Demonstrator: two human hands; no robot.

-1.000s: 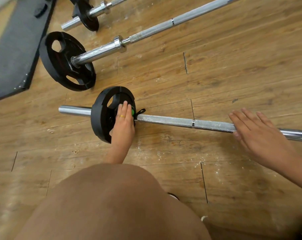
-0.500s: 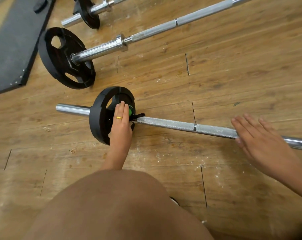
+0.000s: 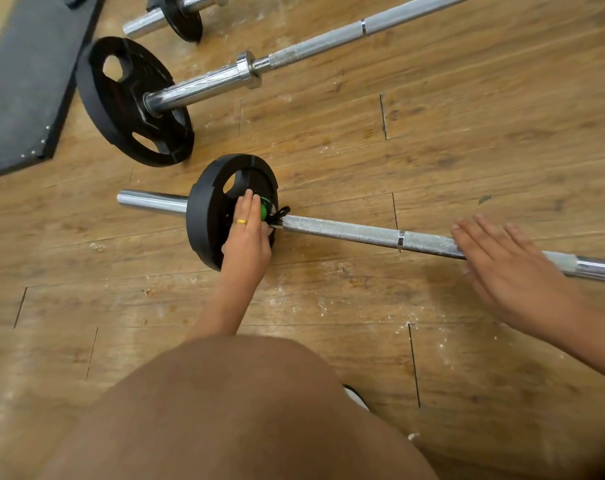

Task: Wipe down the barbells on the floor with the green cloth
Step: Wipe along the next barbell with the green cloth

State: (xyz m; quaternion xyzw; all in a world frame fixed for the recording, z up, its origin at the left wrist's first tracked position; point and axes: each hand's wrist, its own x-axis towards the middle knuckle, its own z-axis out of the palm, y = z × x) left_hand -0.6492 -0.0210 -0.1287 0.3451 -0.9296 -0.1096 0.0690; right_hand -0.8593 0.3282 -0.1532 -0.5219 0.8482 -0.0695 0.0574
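three barbells lie on the wooden floor, all running left to right. the nearest barbell crosses the middle of the floor in view, its bare sleeve end pointing left, with a small black plate standing on edge on it. the left hand is laid on the inner face of that plate at the hub, fingers straight and pressed together, a gold ring on one; the thumb is tucked low by the bar. a green piece shows just beside the fingertips, a black loop next to it; cannot tell if it is the cloth or a collar, nor whether the hand pinches it. the right hand rests flat on the knurled shaft well to the right, fingers straight and slightly spread. the middle barbell lies farther off, angled up to the right, with a large black plate at its left end. the third barbell is only partly seen at the far edge. a dark mat sits at the far left corner. white dust is scattered near the bar. a bent knee fills the near side.
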